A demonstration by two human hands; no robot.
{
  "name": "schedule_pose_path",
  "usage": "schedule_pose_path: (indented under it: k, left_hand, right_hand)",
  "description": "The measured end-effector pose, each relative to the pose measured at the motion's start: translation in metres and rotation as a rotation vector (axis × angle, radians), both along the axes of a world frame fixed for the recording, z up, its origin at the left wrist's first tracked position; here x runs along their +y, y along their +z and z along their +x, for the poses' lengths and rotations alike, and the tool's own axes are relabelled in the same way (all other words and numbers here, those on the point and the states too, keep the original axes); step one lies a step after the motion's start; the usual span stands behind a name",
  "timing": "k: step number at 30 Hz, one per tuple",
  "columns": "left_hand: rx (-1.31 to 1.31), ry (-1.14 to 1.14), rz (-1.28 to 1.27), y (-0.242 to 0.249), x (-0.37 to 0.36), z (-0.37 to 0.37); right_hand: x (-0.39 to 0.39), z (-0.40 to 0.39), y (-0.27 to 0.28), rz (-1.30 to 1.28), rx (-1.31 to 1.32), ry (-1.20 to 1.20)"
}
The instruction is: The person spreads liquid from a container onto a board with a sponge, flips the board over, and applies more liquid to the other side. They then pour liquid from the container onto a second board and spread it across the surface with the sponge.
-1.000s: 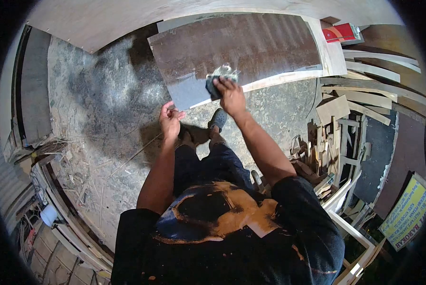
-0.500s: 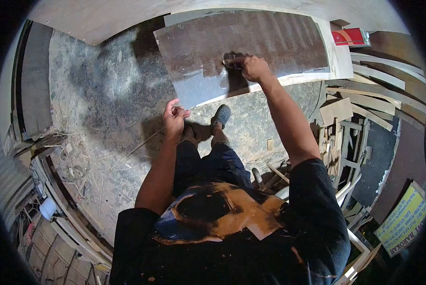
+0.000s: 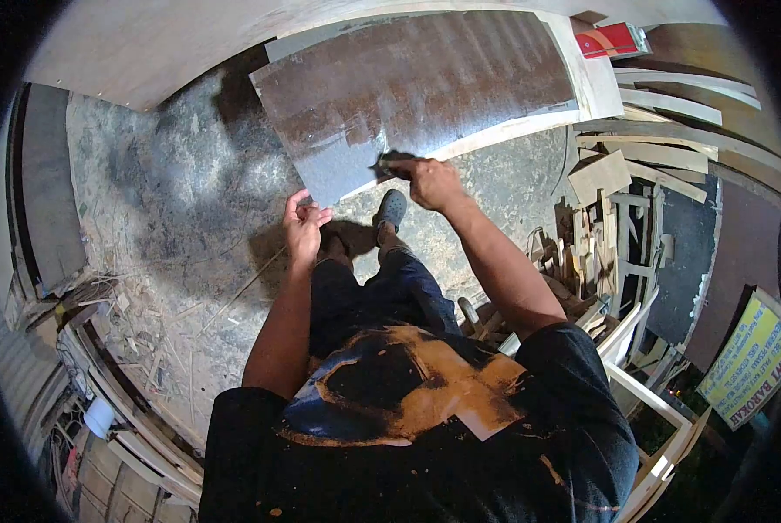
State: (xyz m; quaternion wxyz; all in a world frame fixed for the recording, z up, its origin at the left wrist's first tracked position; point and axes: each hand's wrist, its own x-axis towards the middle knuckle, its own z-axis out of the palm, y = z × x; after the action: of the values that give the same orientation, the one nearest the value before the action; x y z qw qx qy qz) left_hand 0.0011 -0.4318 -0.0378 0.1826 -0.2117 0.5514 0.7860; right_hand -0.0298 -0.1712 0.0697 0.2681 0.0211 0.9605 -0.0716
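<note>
Covering most of a pale board (image 3: 598, 91), the sheet (image 3: 434, 78) shows a streaky brown face with a bare grey patch at its near-left corner. We judge it thin and fairly light, stiff enough to stay flat but apt to flex at a corner; its shiny brown face may be slippery or tacky, so the grey corner and the edges look the better hold. Our left hand (image 3: 303, 230) is at that corner, thumb and fingers half curled; whether they pinch it or merely touch, we cannot tell. Our right hand (image 3: 435, 184) has its fingers closed round a dark tool (image 3: 382, 166) by the board's near edge, beside the grey patch; it looks light, though its make is too blurred to tell. Below the near edge we see our grey shoe (image 3: 392, 207) on the floor (image 3: 168, 205). A red packet (image 3: 605, 40) sits by the board's far-right corner; wood offcuts (image 3: 600, 177) lie off to the right.
</note>
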Motion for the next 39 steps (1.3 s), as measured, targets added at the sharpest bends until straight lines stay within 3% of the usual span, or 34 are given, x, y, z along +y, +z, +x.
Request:
schedule_pose_path:
  k: [1,2,5,8,9,11,15,17,18,19,20,21,23,30,31,34,36,39]
  left_hand:
    - [0.010,0.002,0.008,-0.002,0.001,0.000]
    - [0.031,0.005,0.035,-0.005,0.001,0.001]
    - [0.035,0.017,0.053,-0.006,-0.002,-0.001]
    - [0.025,0.008,0.044,-0.009,-0.001,0.000]
    - [0.020,0.010,0.039,-0.008,0.000,0.000]
    - [0.011,0.006,0.038,-0.008,0.000,0.000]
    - [0.020,0.018,0.026,-0.001,0.002,0.002]
    - [0.030,0.015,0.023,-0.003,0.004,-0.003]
    - [0.004,0.010,0.005,-0.005,0.003,0.001]
    - [0.023,0.005,0.021,-0.007,0.002,0.001]
    - [0.013,0.015,0.014,-0.006,0.002,0.001]
    - [0.031,0.010,-0.011,-0.001,0.003,0.002]
    - [0.048,0.023,-0.001,-0.002,0.004,0.001]
    - [-0.002,0.029,0.014,0.006,0.004,0.000]
    - [-0.011,0.038,0.049,0.005,0.003,0.001]
    - [-0.014,0.051,0.077,0.004,0.004,0.002]
    - [-0.023,0.054,0.104,0.006,0.003,0.004]
    - [0.001,0.044,0.147,0.005,-0.001,0.005]
  right_hand:
    - [-0.011,-0.006,0.030,-0.057,-0.078,0.031]
    - [-0.001,-0.007,0.002,-0.125,-0.099,0.077]
    - [-0.014,-0.047,0.032,-0.536,0.002,-0.147]
    - [-0.032,-0.073,0.015,-0.311,0.368,0.004]
    - [-0.041,-0.069,0.004,-0.317,0.362,0.012]
    - [-0.057,-0.040,-0.026,-0.038,0.392,0.209]
    - [-0.062,0.022,-0.019,-0.166,0.368,0.281]
    - [-0.055,-0.002,0.020,-0.100,0.048,0.436]
    - [-0.053,-0.033,0.029,0.100,-0.166,0.351]
    - [-0.024,-0.046,-0.005,-0.046,0.227,0.366]
    - [-0.022,-0.068,0.011,-0.036,0.316,0.276]
    - [-0.027,-0.091,0.027,0.029,0.235,0.239]
    - [-0.013,-0.117,-0.001,0.033,0.218,0.295]
    - [-0.021,-0.048,-0.029,0.107,0.166,0.230]
    - [-0.027,-0.041,-0.021,-0.028,0.075,0.133]
    - [-0.041,-0.012,-0.019,0.001,0.080,0.142]
    - [-0.053,0.003,-0.006,-0.082,0.262,0.189]
    - [-0.073,0.002,0.027,-0.076,0.100,0.109]
